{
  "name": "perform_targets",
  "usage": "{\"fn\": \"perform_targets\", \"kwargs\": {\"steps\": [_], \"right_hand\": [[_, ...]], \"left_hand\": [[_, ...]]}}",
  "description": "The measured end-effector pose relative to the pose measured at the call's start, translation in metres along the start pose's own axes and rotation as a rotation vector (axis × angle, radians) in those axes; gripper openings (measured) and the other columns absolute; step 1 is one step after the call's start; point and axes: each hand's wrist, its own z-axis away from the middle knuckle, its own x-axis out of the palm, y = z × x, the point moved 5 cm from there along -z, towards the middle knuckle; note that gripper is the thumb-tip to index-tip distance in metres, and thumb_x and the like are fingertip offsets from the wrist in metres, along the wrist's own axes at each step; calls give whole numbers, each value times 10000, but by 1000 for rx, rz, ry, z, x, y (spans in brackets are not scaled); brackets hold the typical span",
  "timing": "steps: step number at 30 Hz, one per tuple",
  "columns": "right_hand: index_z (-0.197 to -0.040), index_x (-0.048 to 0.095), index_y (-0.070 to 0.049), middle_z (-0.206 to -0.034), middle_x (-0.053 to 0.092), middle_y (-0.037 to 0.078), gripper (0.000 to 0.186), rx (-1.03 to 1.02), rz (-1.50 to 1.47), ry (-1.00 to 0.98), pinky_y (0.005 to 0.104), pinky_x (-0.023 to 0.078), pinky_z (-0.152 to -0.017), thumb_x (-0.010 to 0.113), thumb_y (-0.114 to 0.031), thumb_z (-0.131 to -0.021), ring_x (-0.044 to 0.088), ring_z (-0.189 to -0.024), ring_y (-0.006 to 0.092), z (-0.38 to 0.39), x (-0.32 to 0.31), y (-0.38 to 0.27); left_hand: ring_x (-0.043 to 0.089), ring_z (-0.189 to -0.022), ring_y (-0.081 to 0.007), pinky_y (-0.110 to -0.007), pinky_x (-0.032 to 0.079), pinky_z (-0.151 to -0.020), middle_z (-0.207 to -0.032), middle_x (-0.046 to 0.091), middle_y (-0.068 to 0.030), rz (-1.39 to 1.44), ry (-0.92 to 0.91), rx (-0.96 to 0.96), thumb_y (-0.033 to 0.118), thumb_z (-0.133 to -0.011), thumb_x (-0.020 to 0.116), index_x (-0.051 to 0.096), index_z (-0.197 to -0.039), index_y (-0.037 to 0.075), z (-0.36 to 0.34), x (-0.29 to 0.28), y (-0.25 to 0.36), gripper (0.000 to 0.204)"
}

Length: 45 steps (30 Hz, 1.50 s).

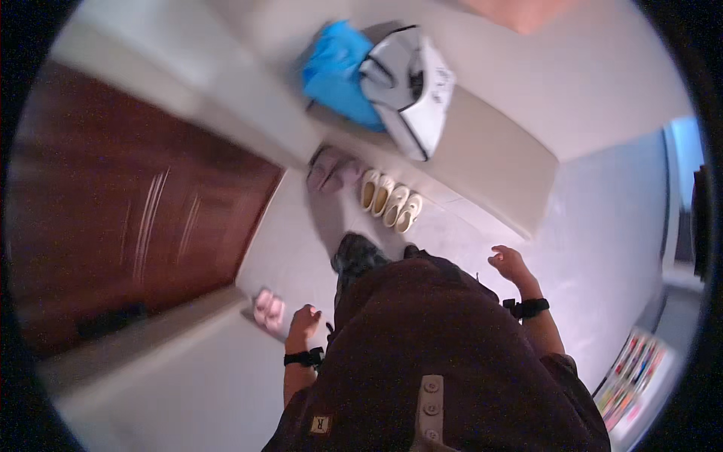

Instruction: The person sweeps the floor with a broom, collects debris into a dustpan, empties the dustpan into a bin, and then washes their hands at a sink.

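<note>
Left hand (pixel 304 322): loosely curled, holding nothing, hanging just beside a pair of pink slippers (pixel 269 309) on the pale floor (pixel 602 226). Right hand (pixel 509 263): half open, fingers loose, empty, held out over bare floor. Two pairs of cream shoes (pixel 390 200) stand ahead against a low ledge (pixel 489 166) carrying a blue bag (pixel 339 71) and a white bag (pixel 410 90). Brown door (pixel 128 203) to the left.

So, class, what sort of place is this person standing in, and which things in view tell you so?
Probably a home entryway: a dark wooden door, pairs of cream shoes lined up on the floor, and bags resting on a low ledge.
</note>
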Motion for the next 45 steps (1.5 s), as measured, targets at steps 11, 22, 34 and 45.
{"fn": "perform_targets", "kwargs": {"steps": [11,22,34,45], "right_hand": [[-1033,544,46,-810,626,189,432,691,-519,-33,325,497,-646,628,-229,-710,620,-692,229,186,176,-10],[-1046,549,-38,-940,587,186,355,173,-286,406,381,467,-726,609,-206,-739,574,-819,316,101,94,-34],[-1009,562,-3,-916,591,211,312,252,-452,307,368,483,-719,593,-138,-729,593,-813,313,96,117,-61],[-1022,567,-8,-852,608,209,364,651,-582,387,363,484,-709,591,-208,-718,602,-799,309,113,159,-93]], "left_hand": [[596,-799,-286,-358,468,-687,-883,604,-185,140,200,273,201,-794,553,548,-963,6,-196,-200,-4,258],[556,-855,-343,-394,440,-747,-887,585,-186,-396,-79,586,243,-790,539,566,-958,14,-188,-155,195,285],[548,-888,-363,-424,436,-769,-943,577,-209,-777,-274,521,293,-791,506,547,-1005,5,-193,-169,145,362],[574,-868,-320,-384,451,-766,-928,600,-182,-522,-348,510,306,-782,538,574,-982,9,-236,-210,169,361]]}}
